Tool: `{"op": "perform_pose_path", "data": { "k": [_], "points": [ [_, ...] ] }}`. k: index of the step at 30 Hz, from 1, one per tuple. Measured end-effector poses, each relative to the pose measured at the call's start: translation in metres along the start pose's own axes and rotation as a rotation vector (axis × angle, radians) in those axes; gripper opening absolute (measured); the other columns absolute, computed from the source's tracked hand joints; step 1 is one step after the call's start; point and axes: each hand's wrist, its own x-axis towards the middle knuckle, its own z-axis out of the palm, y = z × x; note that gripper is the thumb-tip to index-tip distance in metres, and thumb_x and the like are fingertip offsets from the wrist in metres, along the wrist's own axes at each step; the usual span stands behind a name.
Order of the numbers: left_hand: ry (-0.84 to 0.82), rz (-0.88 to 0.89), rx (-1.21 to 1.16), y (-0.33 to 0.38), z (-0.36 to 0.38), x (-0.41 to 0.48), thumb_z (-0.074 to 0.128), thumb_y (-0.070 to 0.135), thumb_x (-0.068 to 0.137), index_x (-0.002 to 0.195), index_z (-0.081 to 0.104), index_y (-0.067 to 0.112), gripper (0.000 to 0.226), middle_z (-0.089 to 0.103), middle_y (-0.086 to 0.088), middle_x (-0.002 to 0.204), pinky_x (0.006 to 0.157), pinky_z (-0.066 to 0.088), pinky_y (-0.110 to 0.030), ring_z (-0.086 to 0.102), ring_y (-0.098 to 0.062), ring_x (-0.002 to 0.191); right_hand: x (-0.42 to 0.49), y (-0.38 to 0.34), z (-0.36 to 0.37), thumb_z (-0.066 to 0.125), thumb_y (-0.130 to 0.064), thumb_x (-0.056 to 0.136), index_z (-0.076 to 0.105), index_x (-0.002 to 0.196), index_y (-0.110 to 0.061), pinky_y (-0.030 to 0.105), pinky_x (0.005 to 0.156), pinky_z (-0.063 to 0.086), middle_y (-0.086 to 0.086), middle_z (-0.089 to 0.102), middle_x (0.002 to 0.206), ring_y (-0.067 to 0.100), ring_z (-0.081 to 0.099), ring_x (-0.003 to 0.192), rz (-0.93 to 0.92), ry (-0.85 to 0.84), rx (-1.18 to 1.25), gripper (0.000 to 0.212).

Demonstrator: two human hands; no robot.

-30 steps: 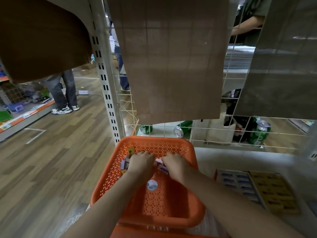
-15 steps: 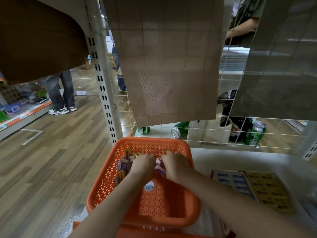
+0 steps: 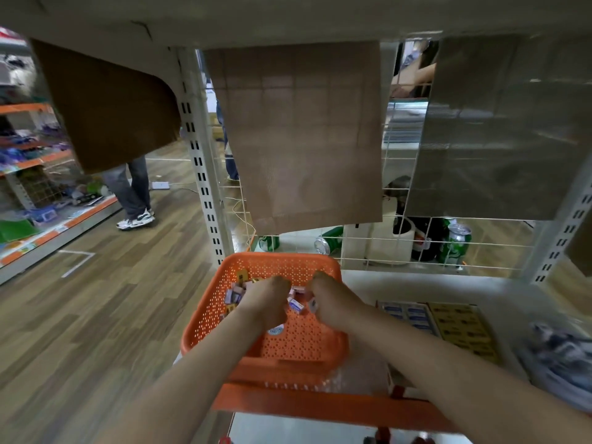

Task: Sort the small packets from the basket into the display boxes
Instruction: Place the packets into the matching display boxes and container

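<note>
- Gathering was judged in hand: left hand (image 3: pixel 267 298) and right hand (image 3: pixel 331 299) were sunk among small packets (image 3: pixel 235 293) at the far end of the basket (image 3: pixel 298 344).
- Fingers were hidden; no grip could be told.
- Next, matching packets were to be carried right, to the display boxes (image 3: pixel 448 325).

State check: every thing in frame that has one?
basket: packets heaped at far end
packets: loose, jumbled
left hand: in basket, fingers hidden, grip unclear
right hand: same
display boxes: flat on shelf, contents showing
right-side can: upright
middle can: on its side
</note>
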Motion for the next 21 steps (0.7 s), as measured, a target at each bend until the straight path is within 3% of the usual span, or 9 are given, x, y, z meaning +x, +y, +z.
{"op": "perform_pose_path", "data": {
  "k": [3,9,14,21],
  "points": [
    [0.048,0.069,0.105,0.018,-0.013,-0.014,0.053,0.016,0.091,0.115,0.057,0.010,0.025,0.057,-0.005,0.119,0.084,0.047,-0.025,0.058,-0.019,0.106,-0.018,0.009,-0.011,0.055,0.001,0.085,0.060,0.112,-0.008,0.035,0.073,0.049,0.009,0.058,0.107,0.023,0.059,0.095,0.010,0.009,-0.007,0.029],
    [0.164,0.135,0.058,0.062,-0.034,-0.031,0.058,0.018,0.085,0.108,0.060,0.015,0.023,0.060,-0.002,0.114,0.071,0.046,-0.024,0.061,-0.019,0.095,-0.066,0.033,-0.046,0.058,-0.003,0.082,0.061,0.106,-0.020,0.026,0.074,0.040,0.000,0.060,0.114,0.021,0.056,0.106,0.009,0.127,-0.110,0.030],
    [0.225,0.199,0.096,0.115,-0.038,-0.033,0.053,0.018,0.085,0.116,0.052,0.016,0.032,0.057,-0.004,0.117,0.074,0.045,-0.029,0.058,-0.028,0.105,-0.105,0.077,-0.064,0.057,-0.004,0.080,0.050,0.092,-0.022,0.027,0.068,0.034,0.003,0.054,0.106,0.021,0.051,0.095,0.081,0.123,-0.129,0.023],
    [0.119,0.313,0.163,0.183,-0.021,-0.023,0.047,0.011,0.089,0.124,0.044,0.010,0.035,0.050,-0.009,0.122,0.076,0.046,-0.035,0.057,-0.028,0.106,-0.156,0.137,-0.080,0.055,-0.009,0.086,0.048,0.093,-0.018,0.033,0.077,0.044,0.002,0.055,0.107,0.021,0.053,0.099,0.239,0.147,-0.167,0.013]
  ]
}}
